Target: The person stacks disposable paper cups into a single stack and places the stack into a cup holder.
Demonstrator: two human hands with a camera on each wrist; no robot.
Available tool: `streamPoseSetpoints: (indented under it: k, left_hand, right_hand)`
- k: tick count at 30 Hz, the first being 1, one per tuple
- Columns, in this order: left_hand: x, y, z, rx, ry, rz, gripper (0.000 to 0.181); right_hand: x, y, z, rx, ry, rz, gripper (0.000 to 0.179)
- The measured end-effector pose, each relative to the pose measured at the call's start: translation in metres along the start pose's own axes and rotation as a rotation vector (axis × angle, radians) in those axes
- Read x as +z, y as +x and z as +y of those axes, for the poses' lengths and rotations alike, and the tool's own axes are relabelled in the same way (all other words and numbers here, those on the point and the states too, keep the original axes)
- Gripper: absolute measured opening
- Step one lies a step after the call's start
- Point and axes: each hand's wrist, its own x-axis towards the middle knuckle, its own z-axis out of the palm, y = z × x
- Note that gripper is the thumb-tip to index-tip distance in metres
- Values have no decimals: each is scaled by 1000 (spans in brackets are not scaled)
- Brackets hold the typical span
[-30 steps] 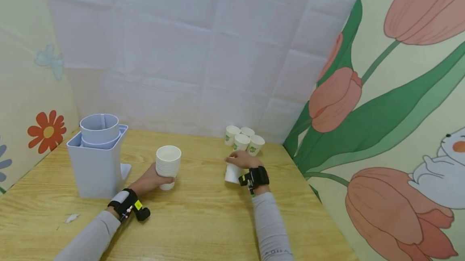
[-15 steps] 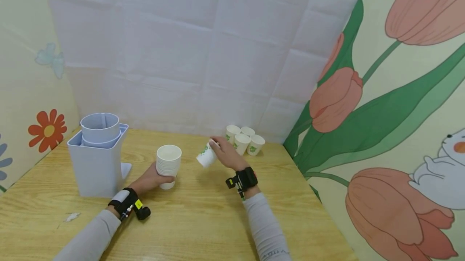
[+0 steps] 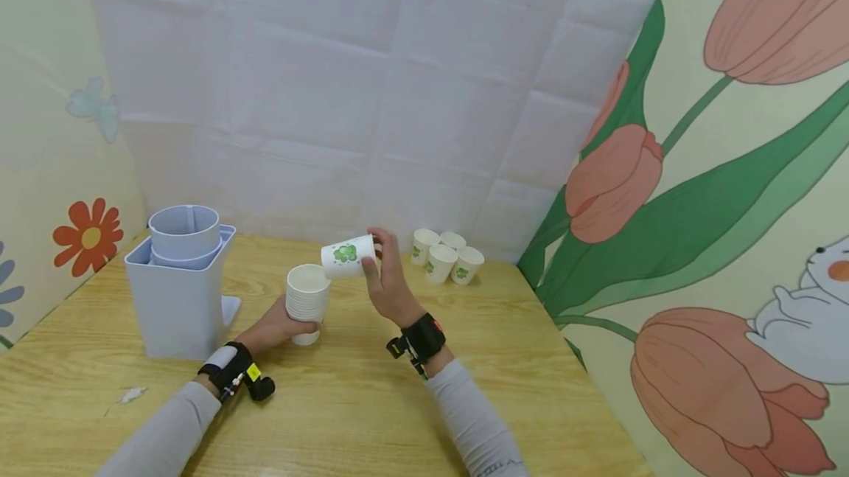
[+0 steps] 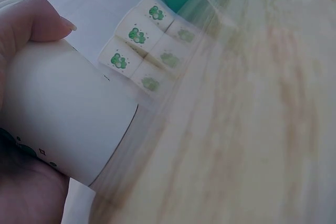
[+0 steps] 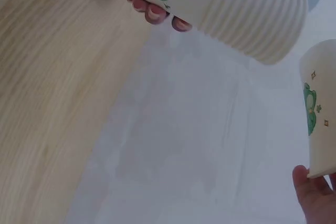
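Note:
My left hand (image 3: pixel 273 326) grips a tall stack of nested white paper cups (image 3: pixel 307 304) around its lower part. The stack stands upright with its mouth up; in the left wrist view the lowest cup (image 4: pixel 68 108) shows below my thumb. In my right hand (image 3: pixel 393 285) is a single paper cup (image 3: pixel 348 256) with a green cartoon print, held by its rim end. That cup is tilted nearly level in the air, its base toward the stack's mouth. In the right wrist view a gap shows between the single cup (image 5: pixel 323 103) and the stack (image 5: pixel 257 14).
Several upright paper cups (image 3: pixel 441 265) stand grouped at the back right, near the white backdrop (image 3: pixel 318 93). A pale lilac bin-like container (image 3: pixel 174 307) with round cylinders (image 3: pixel 183 237) in it stands at the left. A small white scrap (image 3: pixel 131 396) lies on the wooden table (image 3: pixel 371 411).
My right hand has carried the single cup up and left from in front of the grouped cups, tipping it nearly level beside the stack. The left hand and stack have stayed still.

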Motion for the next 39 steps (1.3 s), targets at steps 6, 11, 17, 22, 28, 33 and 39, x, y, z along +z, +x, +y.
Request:
streamPoseSetpoints:
  k: [6,11,17,22,28,33,39]
  left_hand:
    - [1,1,-3,2,8,3,68]
    - [0,1,-4,16,15,0,66]
    - [-1,1,-3,37,16,0,65]
    - [0,1,-4,51,-12,-12,66]
    - [3,-1,-5,66,-15,-20,61]
    - [2,-1,-4,79,-10,-24,59]
    - [-1,0,-3,98,-3,-5,60]
  right_hand:
    - [20,-7,-6,-56,-34,-32,61]
    - [25,-5,-14,-82,-95,-63,58]
    - [24,2,-24,-71,-157,-164,52]
    - [25,9,-32,-74,-188,-262,47]
    - [38,13,-35,-65,-199,-367,47]
    - [53,8,-32,-95,-227,-477,42]
    - [59,8,-30,-98,-242,-487,41]
